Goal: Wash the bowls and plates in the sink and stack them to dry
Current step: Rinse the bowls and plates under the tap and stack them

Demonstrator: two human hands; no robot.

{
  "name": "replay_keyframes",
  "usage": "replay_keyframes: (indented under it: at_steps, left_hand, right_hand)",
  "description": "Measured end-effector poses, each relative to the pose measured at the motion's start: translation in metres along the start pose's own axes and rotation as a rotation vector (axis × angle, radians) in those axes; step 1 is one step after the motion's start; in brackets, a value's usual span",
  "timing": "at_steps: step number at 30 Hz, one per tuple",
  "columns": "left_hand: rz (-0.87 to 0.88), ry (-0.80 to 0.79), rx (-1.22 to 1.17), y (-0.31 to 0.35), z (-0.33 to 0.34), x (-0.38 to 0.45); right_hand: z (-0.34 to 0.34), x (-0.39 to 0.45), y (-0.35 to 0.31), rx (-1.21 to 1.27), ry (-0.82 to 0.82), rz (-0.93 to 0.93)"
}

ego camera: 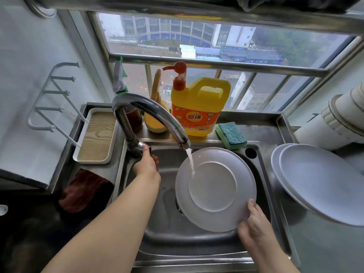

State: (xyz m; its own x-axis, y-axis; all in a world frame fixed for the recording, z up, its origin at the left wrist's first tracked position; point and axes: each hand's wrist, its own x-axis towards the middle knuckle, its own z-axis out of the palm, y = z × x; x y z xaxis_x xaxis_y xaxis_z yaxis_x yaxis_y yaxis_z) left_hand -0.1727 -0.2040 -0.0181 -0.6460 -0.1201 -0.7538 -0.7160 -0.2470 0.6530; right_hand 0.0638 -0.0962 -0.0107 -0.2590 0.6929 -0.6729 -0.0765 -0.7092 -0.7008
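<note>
- Nearest to me, the right hand (256, 229) grips the near rim of a white plate (215, 189), thumb on top and the other fingers tucked underneath, clenched on the edge.
- The plate is held tilted over the steel sink (169, 223), its underside ring facing up, covering most of the drain.
- A stream of water (190, 161) falls from the spout onto the plate's left part.
- The left hand (146, 166) reaches across the left side of the basin, its fingers closed around the faucet handle (140, 147) at the base of the curved faucet (145, 113).
- On the tabletop (325, 249) to the right, two white plates (323, 182) lie stacked and tilted, clear of the basin.
- To the left, a dark red cloth (84, 191) hangs over the edge, and beyond it sits a white tray with a wood-grain bottom (97, 134).
- On the ledge behind the sink, a green and blue sponge (231, 135) rests just beside a yellow detergent jug (199, 107) with an orange pump.
- A yellow-orange gourd-shaped thing (155, 123) and a brown jar (135, 119) stand partly hidden behind the faucet.
- Farthest back, the barred window (197, 62) looks down onto buildings.
</note>
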Motion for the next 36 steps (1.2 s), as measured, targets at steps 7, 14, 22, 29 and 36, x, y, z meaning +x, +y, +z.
replay_keyframes:
  at_steps: [7, 14, 22, 29, 36]
  left_hand:
    - [-0.005, 0.088, -0.117, 0.001, 0.014, -0.007]
    - [-0.042, -0.069, 0.073, 0.006, -0.003, -0.002]
    - [-0.166, -0.322, 0.623, -0.028, -0.044, -0.02]
    - [-0.203, -0.388, 0.648, -0.026, -0.061, -0.044]
    - [-0.331, -0.502, 0.644, -0.011, -0.067, -0.067]
  right_hand:
    - [-0.001, -0.002, 0.0, 0.03, 0.036, 0.034]
    - [-0.001, -0.001, -0.001, 0.05, -0.017, 0.058]
    - [0.009, 0.0, -0.019, -0.045, -0.055, -0.002]
    - [0.004, -0.007, -0.038, -0.626, -0.225, -0.417]
    - [-0.006, -0.022, -0.03, -1.027, -0.569, -0.874]
